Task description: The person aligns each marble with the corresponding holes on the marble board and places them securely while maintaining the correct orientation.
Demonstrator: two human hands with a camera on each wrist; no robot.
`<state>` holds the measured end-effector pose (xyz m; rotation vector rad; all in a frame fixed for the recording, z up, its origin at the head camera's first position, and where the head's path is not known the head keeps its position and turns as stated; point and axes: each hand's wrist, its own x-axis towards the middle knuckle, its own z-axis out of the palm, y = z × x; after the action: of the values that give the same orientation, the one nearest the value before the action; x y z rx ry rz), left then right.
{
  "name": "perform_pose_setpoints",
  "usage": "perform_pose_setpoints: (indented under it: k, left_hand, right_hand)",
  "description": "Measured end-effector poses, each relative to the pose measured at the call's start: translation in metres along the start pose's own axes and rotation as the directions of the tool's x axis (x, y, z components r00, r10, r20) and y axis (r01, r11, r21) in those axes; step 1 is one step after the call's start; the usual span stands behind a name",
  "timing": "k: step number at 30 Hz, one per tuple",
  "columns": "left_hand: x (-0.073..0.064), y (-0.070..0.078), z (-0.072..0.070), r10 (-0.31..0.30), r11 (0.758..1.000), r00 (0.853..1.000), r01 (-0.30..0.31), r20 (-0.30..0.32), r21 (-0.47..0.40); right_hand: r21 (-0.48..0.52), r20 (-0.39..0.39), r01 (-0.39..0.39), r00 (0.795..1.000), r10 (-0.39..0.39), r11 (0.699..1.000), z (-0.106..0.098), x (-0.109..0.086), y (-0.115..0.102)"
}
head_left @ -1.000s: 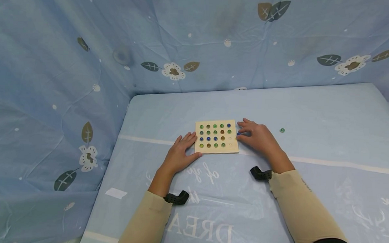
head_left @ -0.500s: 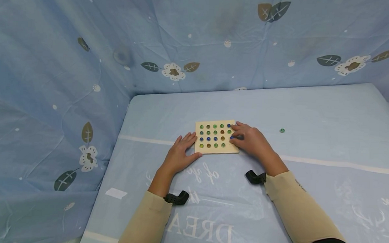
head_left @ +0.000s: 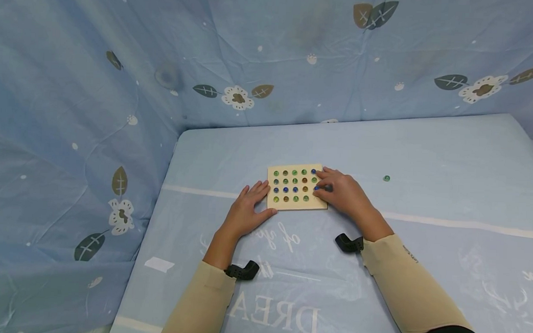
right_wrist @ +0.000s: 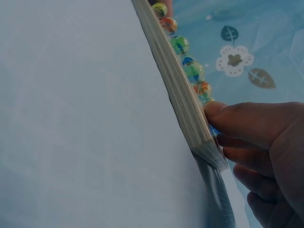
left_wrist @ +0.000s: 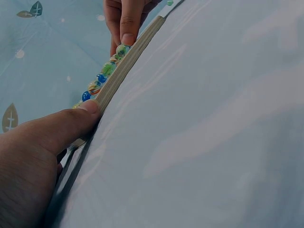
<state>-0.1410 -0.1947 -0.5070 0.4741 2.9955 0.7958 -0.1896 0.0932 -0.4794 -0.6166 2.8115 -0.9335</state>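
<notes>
A pale wooden board (head_left: 299, 206) with rows of glass marbles in green, amber and blue lies on the table. My left hand (head_left: 245, 212) rests against its left side, fingers straight, with the thumb at the near left corner. At the board's right side my right hand (head_left: 346, 193) pinches a blue marble (head_left: 316, 188) between thumb and fingers, over the right-hand column. In the right wrist view most of that blue marble (right_wrist: 214, 129) is hidden behind the thumb. The right hand covers part of the board's right edge.
A loose green marble (head_left: 387, 178) lies on the table to the right of the board. The table (head_left: 232, 150) has a pale blue printed cover, and patterned fabric (head_left: 287, 64) hangs along its back and left side.
My right hand has moved left from the board's right edge onto the board, carrying the blue marble to the right-hand column. The left hand and board have stayed in place.
</notes>
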Motion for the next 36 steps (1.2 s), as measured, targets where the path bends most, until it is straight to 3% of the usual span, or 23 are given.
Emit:
perform_pose_setpoints:
  k: [36]
  left_hand:
    - [0.0001,0.0017,-0.0007,-0.02,1.0,1.0,0.02,0.013,0.002]
  right_hand:
    - [0.008,-0.002,-0.003,1.0,0.003,1.0,-0.0006,-0.0007,0.0016]
